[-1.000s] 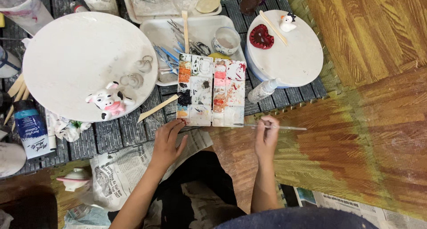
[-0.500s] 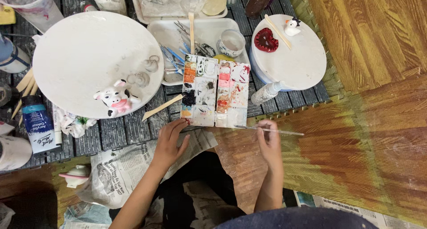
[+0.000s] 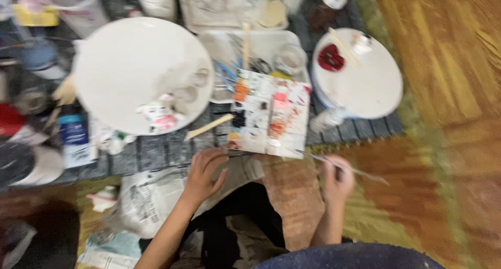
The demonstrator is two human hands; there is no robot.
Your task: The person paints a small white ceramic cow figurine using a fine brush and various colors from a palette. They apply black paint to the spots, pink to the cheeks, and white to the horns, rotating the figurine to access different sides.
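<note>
The biggest thing on the floor is the large white round plate (image 3: 130,65), up at about ten o'clock from the person's lap, with a small pink-and-white painted figure (image 3: 158,117) sitting on its lower rim. Off at two o'clock lies a smaller white round plate (image 3: 365,81) carrying a blob of red paint (image 3: 330,58). Between the two plates rests the paint-smeared square palette board (image 3: 269,112), daubed with orange, black and pink patches (the whole view is blurred). A crumpled newspaper (image 3: 151,196) spreads at seven o'clock beneath the left forearm.

The left hand (image 3: 204,172) rests just below the board's lower left corner, fingers loosely curled and slightly apart, touching the paper rather than gripping anything. The right hand (image 3: 338,176), at four o'clock from the board, has its fingers pinched around a thin paintbrush (image 3: 344,167), whose shaft runs from the board's lower right corner out past the hand toward three o'clock.
</note>
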